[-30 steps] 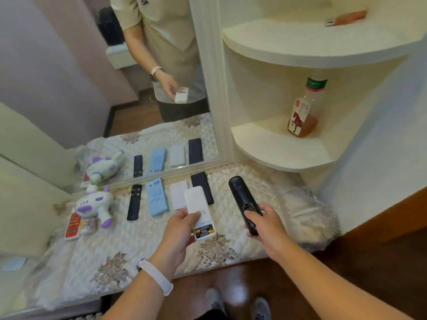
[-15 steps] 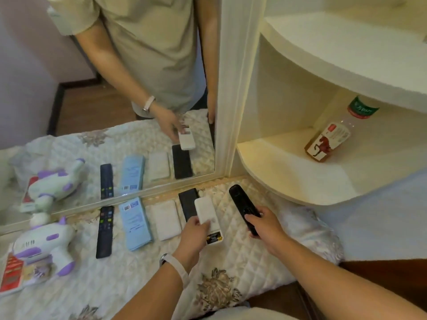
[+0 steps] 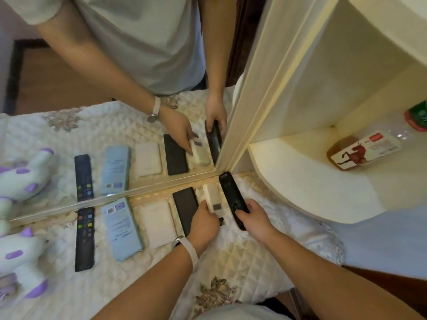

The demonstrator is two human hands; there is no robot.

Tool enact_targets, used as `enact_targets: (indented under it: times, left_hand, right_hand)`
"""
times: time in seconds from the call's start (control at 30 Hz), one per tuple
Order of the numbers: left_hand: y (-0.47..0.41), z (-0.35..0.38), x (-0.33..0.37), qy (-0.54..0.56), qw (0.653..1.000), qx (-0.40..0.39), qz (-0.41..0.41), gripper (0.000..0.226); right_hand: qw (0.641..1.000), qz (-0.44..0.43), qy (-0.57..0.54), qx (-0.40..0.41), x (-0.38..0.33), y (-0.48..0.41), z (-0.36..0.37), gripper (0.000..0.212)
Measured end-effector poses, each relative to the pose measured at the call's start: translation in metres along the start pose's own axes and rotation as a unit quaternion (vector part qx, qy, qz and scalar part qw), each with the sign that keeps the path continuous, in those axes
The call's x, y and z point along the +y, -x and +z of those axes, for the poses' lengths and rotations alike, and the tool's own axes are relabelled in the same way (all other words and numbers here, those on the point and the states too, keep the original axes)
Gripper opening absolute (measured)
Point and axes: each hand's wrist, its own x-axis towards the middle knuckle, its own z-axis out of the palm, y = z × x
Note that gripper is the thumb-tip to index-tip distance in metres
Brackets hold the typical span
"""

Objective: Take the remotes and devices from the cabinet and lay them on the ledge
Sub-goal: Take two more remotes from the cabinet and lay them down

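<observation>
From the head camera I see my left hand (image 3: 204, 221) curled around the near end of the white remote (image 3: 213, 199). The thumb side wraps its left edge, and most of the body sticks out past the fingers toward the mirror (image 3: 69, 139). The remote sits low over the quilted ledge cover (image 3: 242, 257), just beside the flat black device (image 3: 186, 207). I cannot tell whether it touches the cloth.

My right hand (image 3: 255, 218) grips the black remote (image 3: 232, 197) by its near half, fingers closed over the top face. Its far end points at the corner where the mirror frame meets the corner shelf (image 3: 300, 181). The two remotes lie side by side, almost touching, with the white one to the left.

Further left on the cover lies a row of four items, each lengthwise toward the mirror: the flat black device, a white device (image 3: 158, 224), a pale blue device (image 3: 122, 229) and a slim black remote (image 3: 84, 239). A white and purple toy (image 3: 18, 257) lies at the far left edge. A bottle (image 3: 365, 150) with a red-printed label rests on the shelf, well apart from both hands. A pale wristband (image 3: 191, 249) circles my left wrist.
</observation>
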Motion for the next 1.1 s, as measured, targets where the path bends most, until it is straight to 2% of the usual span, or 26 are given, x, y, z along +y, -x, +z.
enact_targets:
  times: [0.13, 0.2, 0.3, 0.4, 0.57, 0.77, 1.1]
  left_hand:
    - [0.008, 0.002, -0.001, -0.066, 0.996, 0.037, 0.043, 0.023]
    - [0.017, 0.003, -0.002, -0.106, 0.992, 0.045, 0.053, 0.024]
    - [0.037, 0.002, 0.001, -0.14, 0.986, 0.064, 0.059, 0.038]
    - [0.057, -0.002, 0.001, -0.16, 0.978, 0.099, 0.094, 0.029]
    - [0.097, -0.011, 0.001, -0.297, 0.93, 0.177, 0.124, 0.029]
    - [0.15, -0.025, -0.009, -0.403, 0.862, 0.274, 0.137, 0.036]
    - [0.286, -0.033, -0.062, -0.441, 0.797, 0.412, 0.017, 0.04]
  right_hand:
    - [0.988, -0.035, 0.144, -0.047, 0.01, -0.002, -0.002, 0.029]
    - [0.981, -0.045, 0.184, -0.046, 0.011, 0.0, -0.006, 0.031]
    - [0.968, -0.086, 0.235, -0.033, 0.011, 0.003, -0.015, 0.038]
    - [0.952, -0.127, 0.275, -0.039, 0.008, 0.006, -0.027, 0.04]
    - [0.918, -0.23, 0.317, -0.055, -0.004, 0.017, -0.038, 0.049]
    - [0.821, -0.405, 0.39, -0.097, -0.021, 0.04, -0.032, 0.045]
    - [0.618, -0.636, 0.423, -0.187, -0.033, 0.131, 0.028, 0.049]
